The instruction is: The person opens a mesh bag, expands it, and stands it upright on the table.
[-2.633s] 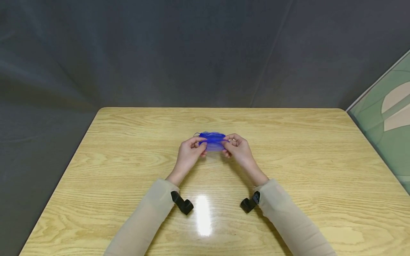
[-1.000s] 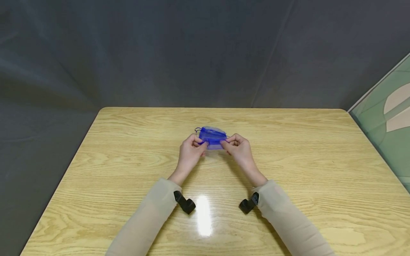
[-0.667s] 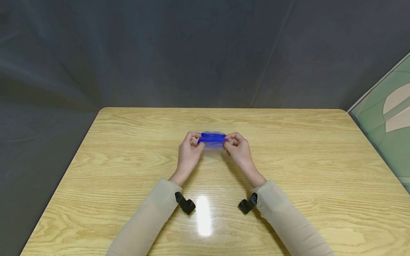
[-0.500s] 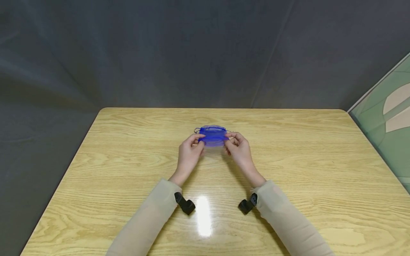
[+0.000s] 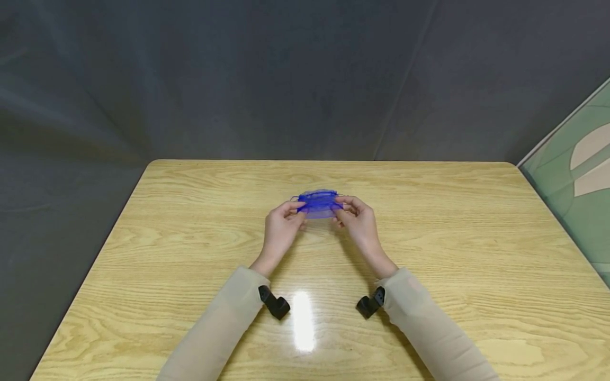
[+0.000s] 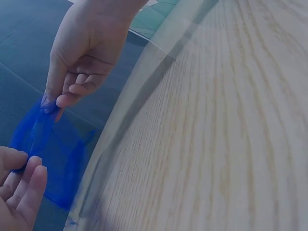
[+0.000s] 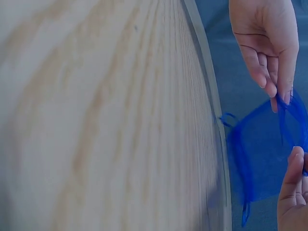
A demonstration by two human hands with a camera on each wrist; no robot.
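Note:
A sheer blue drawstring pouch (image 5: 318,203) is stretched between both hands above the far middle of the table. My left hand (image 5: 281,226) pinches its left edge between thumb and fingers, and my right hand (image 5: 360,225) pinches the right edge the same way. In the left wrist view the thin fabric of the pouch (image 6: 67,149) hangs down between the two hands. The right wrist view shows small cord loops at the far side of the pouch (image 7: 244,163), while its near edge gapes a little between the thumbs.
The wood-grain table (image 5: 190,254) lies under both arms, with a bright reflection near its front. A dark curtain (image 5: 286,79) hangs behind its far edge. At right stands a green patterned panel (image 5: 572,174). Each sleeve carries a black wrist camera (image 5: 275,302).
The pouch has shifted between bunched and spread shapes as the fingers changed their hold along its edge. Since half a second ago its far side has dropped slightly. Both forearms stay nearly in place.

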